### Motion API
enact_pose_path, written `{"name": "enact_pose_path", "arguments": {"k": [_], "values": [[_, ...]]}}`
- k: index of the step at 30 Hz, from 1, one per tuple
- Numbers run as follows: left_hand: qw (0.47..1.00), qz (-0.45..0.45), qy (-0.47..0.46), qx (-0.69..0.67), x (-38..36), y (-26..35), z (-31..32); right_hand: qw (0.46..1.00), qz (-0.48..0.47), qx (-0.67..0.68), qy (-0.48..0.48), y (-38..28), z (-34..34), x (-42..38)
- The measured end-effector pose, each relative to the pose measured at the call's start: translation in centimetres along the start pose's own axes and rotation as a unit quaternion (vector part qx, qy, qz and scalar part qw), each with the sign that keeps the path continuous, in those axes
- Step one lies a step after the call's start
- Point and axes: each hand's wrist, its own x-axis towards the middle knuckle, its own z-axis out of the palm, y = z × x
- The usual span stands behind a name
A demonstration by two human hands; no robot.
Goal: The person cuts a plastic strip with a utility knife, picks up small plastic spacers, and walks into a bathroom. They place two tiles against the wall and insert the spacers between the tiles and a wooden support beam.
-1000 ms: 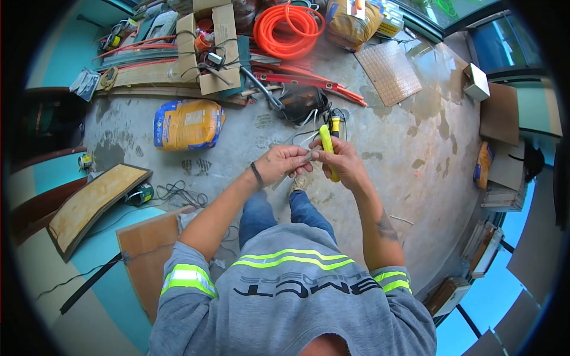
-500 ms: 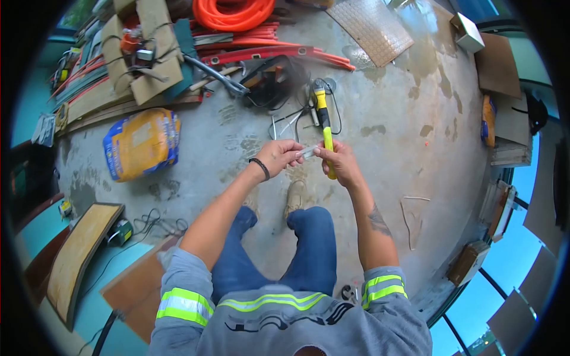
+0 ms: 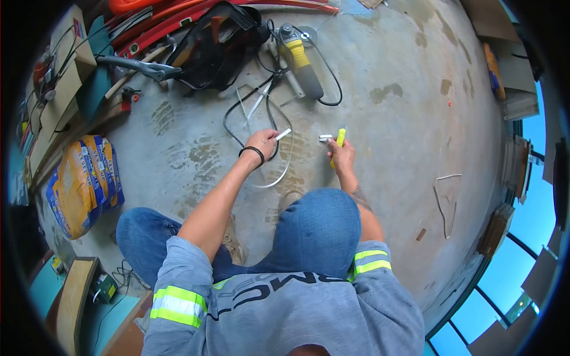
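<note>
Yellow knife (image 3: 339,140) tight in my right hand (image 3: 341,155), white strip (image 3: 283,134) in my left hand (image 3: 261,144); the blade might cut me.

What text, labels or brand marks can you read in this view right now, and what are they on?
Black lettering on the grey shirt: seen upside down and partly folded away, roughly "MC"; the rest is not readable.
Print on the yellow and blue bag: too blurred to read.
Angle grinder: no readable marking.

A construction site: bare concrete floor (image 3: 392,136), angle grinder (image 3: 303,62), cement bag (image 3: 83,181), stacked timber (image 3: 65,95)
</note>
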Motion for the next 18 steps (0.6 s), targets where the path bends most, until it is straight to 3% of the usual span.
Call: {"name": "enact_pose_path", "arguments": {"k": [2, 6, 8, 9, 12, 14, 15, 17, 18], "values": [[1.0, -0.023, -0.007, -0.002, -0.4, 1.8, -0.3, 0.988, -0.058, -0.085, 0.116, 1.0, -0.8, 0.0], [0.997, -0.022, -0.034, -0.067, -0.8, 1.3, 1.4, 0.976, -0.147, -0.114, 0.117, -2.0, -0.9, -4.5], [0.994, -0.011, -0.052, -0.091, -0.8, 3.1, 1.4, 0.987, -0.155, -0.028, -0.026, -4.2, 0.9, -6.4], [0.99, -0.005, -0.075, -0.116, -0.9, 3.4, 1.5, 0.986, -0.159, -0.031, -0.03, -5.3, 1.7, -6.9], [0.971, 0.007, -0.122, -0.206, -1.0, 4.0, 1.8, 0.985, -0.131, -0.005, -0.11, -7.4, 2.9, -6.7], [0.941, 0.003, -0.153, -0.303, -1.7, 5.0, 1.0, 0.975, -0.011, 0.147, -0.165, -8.2, 3.2, -6.4], [0.943, 0.008, -0.152, -0.296, -1.8, 5.1, 1.0, 0.974, -0.016, 0.154, -0.166, -8.1, 3.2, -6.4], [0.874, 0.051, -0.133, -0.466, -2.1, 5.3, 1.3, 0.926, 0.142, 0.239, -0.254, -7.8, 3.4, -6.4], [0.858, 0.074, -0.121, -0.494, -2.3, 5.9, 1.3, 0.917, 0.171, 0.246, -0.265, -8.2, 3.8, -7.3]]}}
